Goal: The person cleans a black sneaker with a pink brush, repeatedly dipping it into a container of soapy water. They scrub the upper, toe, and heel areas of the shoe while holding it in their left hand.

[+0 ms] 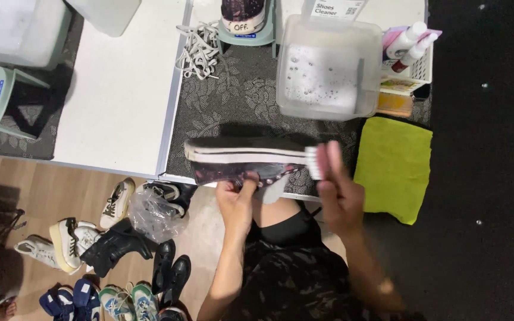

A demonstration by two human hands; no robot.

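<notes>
On the wooden floor (43, 184) at the far left lie my waiting shoes, too jumbled to count exactly: at least three white sneakers (69, 238), one black boot (111, 246), two black slip-ons (171, 270), a blue pair (69, 300) and a green-and-white pair (129, 300), with one crumpled clear plastic bag (153, 214) among them. Above them the white table (120, 89) carries one heap of pale grey laces (197, 47) near its far edge, and beside the heap one more shoe stands on a pale green stand (245, 30).

Over the near edge of the table I hold one dark sneaker with a white sole stripe (242, 157), tipped on its side with the sole facing away from me. My left hand (239, 199) is closed around its dark patterned upper from below, fingers curled tight. My right hand (337, 190) is wrapped around one small white-bristled brush (316, 161), whose bristles touch the right end of the sole.

Behind the sneaker, on the grey patterned mat (233, 95), sits one clear plastic tub of foamy water (328, 68). Right of it one white slatted basket (414, 65) holds two white bottles (408, 41). At the near right corner lies one lime-green cloth (394, 166), just beside my right hand.
</notes>
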